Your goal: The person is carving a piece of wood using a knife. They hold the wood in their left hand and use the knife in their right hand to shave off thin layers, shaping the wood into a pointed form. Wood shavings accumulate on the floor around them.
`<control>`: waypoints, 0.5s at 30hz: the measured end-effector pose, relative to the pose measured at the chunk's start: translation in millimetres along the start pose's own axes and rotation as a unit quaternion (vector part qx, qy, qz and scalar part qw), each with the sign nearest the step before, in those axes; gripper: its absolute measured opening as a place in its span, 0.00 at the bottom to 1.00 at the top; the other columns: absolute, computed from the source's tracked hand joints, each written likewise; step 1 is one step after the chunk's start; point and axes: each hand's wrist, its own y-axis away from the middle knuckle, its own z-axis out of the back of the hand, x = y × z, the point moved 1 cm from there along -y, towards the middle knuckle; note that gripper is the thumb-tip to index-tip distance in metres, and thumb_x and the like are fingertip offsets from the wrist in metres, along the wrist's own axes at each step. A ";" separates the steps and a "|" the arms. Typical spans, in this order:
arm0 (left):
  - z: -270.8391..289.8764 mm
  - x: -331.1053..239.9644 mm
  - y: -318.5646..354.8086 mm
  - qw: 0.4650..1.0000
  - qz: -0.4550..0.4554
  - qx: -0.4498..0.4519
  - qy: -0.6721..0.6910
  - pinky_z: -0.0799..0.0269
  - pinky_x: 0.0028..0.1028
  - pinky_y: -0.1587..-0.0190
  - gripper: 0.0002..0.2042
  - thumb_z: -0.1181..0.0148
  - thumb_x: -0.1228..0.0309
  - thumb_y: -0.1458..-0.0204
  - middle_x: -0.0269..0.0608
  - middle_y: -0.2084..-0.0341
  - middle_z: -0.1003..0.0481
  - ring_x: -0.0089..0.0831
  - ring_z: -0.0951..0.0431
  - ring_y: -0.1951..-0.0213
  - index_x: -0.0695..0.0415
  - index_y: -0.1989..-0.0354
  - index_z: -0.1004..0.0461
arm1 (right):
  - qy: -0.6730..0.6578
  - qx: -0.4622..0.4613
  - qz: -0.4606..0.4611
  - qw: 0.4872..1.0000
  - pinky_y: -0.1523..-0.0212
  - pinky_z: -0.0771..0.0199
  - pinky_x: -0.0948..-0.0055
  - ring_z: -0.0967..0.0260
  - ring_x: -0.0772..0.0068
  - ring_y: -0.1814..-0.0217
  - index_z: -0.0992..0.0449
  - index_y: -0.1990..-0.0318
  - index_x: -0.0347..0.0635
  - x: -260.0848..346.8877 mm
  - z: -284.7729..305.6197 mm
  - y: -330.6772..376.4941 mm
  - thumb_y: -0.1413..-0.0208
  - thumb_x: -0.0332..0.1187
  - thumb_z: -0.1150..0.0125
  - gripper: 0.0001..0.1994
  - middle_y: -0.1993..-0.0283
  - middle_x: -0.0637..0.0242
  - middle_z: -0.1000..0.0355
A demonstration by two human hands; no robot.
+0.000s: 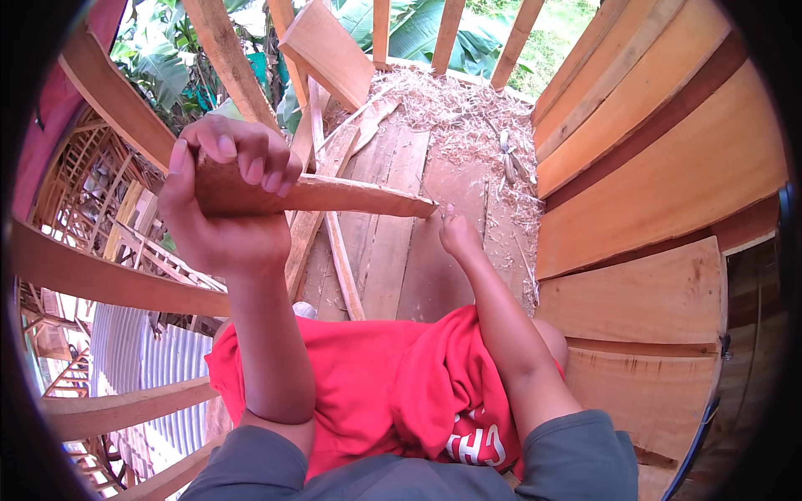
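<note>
My left hand (251, 230) is raised at the left, its fingers wrapped round the thick end of a rough wooden piece (359, 196). The wood narrows as it runs to the right, held above the floor. By its far tip is my right hand (459, 234), lower down and with the fingers closed together. Something thin and small seems to stick out at those fingertips, too tiny to name. Whether the right fingers touch the wood cannot be made out. Red cloth (359, 359) with white print covers my lap below both forearms.
Wood shavings (468, 108) lie thick on the plank floor (384, 250) ahead. Loose wooden strips (338, 250) and a board (330, 58) lean at the far left. Slatted wooden walls (652, 167) close in the right, and an open rail frame (117, 271) stands at the left.
</note>
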 end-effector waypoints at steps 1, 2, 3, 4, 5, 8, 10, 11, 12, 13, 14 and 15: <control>0.5 -0.7 0.4 1.000 -0.004 -0.015 -0.009 0.42 0.27 0.73 0.15 0.62 0.56 0.41 0.37 0.80 0.39 0.28 0.41 0.77 0.55 0.69 0.36 | -0.007 -0.004 0.038 0.999 0.51 0.34 0.47 0.32 0.34 0.53 0.24 0.65 0.31 8.3 -0.4 3.2 0.34 0.48 0.69 0.29 0.60 0.33 0.29; -0.1 -1.2 1.8 0.999 -0.008 -0.029 -0.018 0.42 0.28 0.73 0.15 0.62 0.56 0.42 0.37 0.80 0.39 0.28 0.41 0.77 0.55 0.69 0.36 | -0.015 -0.009 0.076 0.997 0.50 0.34 0.48 0.32 0.34 0.52 0.24 0.64 0.31 16.4 -2.3 8.5 0.34 0.48 0.68 0.28 0.59 0.33 0.29; 2.8 -2.9 4.7 0.998 -0.012 -0.052 -0.034 0.41 0.28 0.73 0.15 0.62 0.56 0.42 0.37 0.80 0.39 0.28 0.41 0.77 0.55 0.69 0.36 | -0.020 -0.003 0.119 0.993 0.50 0.34 0.48 0.32 0.35 0.51 0.25 0.64 0.30 33.2 0.3 21.2 0.34 0.47 0.67 0.28 0.58 0.33 0.29; 2.2 -3.0 5.7 0.997 -0.010 -0.069 -0.039 0.42 0.28 0.73 0.15 0.61 0.56 0.42 0.37 0.80 0.39 0.28 0.40 0.77 0.54 0.69 0.36 | -0.048 0.006 0.145 0.988 0.49 0.34 0.49 0.32 0.35 0.50 0.25 0.63 0.30 38.2 4.6 26.2 0.34 0.46 0.66 0.27 0.57 0.34 0.29; 4.9 -3.5 5.5 0.997 -0.011 -0.072 -0.042 0.42 0.27 0.73 0.15 0.61 0.55 0.42 0.37 0.80 0.39 0.28 0.40 0.77 0.54 0.69 0.36 | -0.077 0.016 0.170 0.982 0.49 0.34 0.49 0.33 0.36 0.50 0.26 0.63 0.30 43.1 8.6 29.0 0.34 0.46 0.65 0.26 0.56 0.35 0.29; 3.2 -2.1 -1.1 0.997 -0.008 -0.062 -0.035 0.42 0.27 0.72 0.15 0.60 0.55 0.43 0.36 0.80 0.39 0.27 0.40 0.76 0.54 0.70 0.35 | -0.044 0.013 0.131 0.990 0.49 0.34 0.50 0.32 0.37 0.51 0.26 0.62 0.30 -1.8 -4.5 4.2 0.34 0.44 0.63 0.24 0.57 0.37 0.29; 2.3 -3.0 0.3 0.996 -0.008 -0.084 -0.043 0.42 0.27 0.73 0.15 0.60 0.55 0.43 0.36 0.80 0.39 0.27 0.40 0.76 0.53 0.70 0.35 | -0.022 0.017 0.123 0.992 0.50 0.34 0.50 0.32 0.37 0.51 0.26 0.62 0.30 5.7 -2.2 6.6 0.35 0.43 0.63 0.23 0.58 0.37 0.29; 1.4 -3.5 0.9 0.994 -0.008 -0.095 -0.047 0.43 0.27 0.73 0.15 0.60 0.55 0.43 0.36 0.80 0.39 0.27 0.40 0.76 0.53 0.70 0.35 | -0.031 0.019 0.140 0.989 0.50 0.34 0.50 0.32 0.37 0.52 0.26 0.62 0.29 12.0 -4.2 9.3 0.35 0.43 0.63 0.23 0.58 0.37 0.29; 3.5 -5.4 1.3 0.994 -0.013 -0.091 -0.053 0.43 0.26 0.73 0.15 0.59 0.55 0.43 0.36 0.80 0.39 0.27 0.40 0.76 0.53 0.70 0.35 | -0.038 0.026 0.163 0.986 0.50 0.33 0.50 0.32 0.37 0.52 0.26 0.62 0.29 28.9 0.8 17.9 0.35 0.43 0.63 0.23 0.59 0.36 0.29; 4.3 -4.9 2.6 0.995 -0.011 -0.087 -0.056 0.43 0.26 0.73 0.15 0.59 0.55 0.44 0.36 0.80 0.39 0.27 0.40 0.76 0.53 0.70 0.35 | -0.066 0.032 0.184 0.980 0.51 0.33 0.50 0.32 0.37 0.52 0.26 0.62 0.29 34.7 6.7 22.4 0.35 0.43 0.63 0.23 0.59 0.36 0.29; 5.6 -4.1 3.8 0.995 -0.010 -0.084 -0.060 0.43 0.26 0.73 0.15 0.59 0.55 0.44 0.36 0.80 0.39 0.27 0.40 0.76 0.53 0.70 0.35 | -0.095 0.038 0.205 0.973 0.51 0.33 0.50 0.31 0.37 0.53 0.26 0.63 0.29 41.7 12.6 24.4 0.35 0.43 0.63 0.23 0.59 0.36 0.29; 6.4 -5.0 5.3 0.995 -0.007 -0.079 -0.060 0.43 0.26 0.73 0.15 0.59 0.55 0.43 0.36 0.80 0.39 0.27 0.40 0.76 0.53 0.70 0.35 | -0.122 0.045 0.223 0.966 0.52 0.33 0.50 0.31 0.37 0.53 0.27 0.63 0.29 43.0 14.0 28.7 0.35 0.43 0.63 0.23 0.60 0.36 0.29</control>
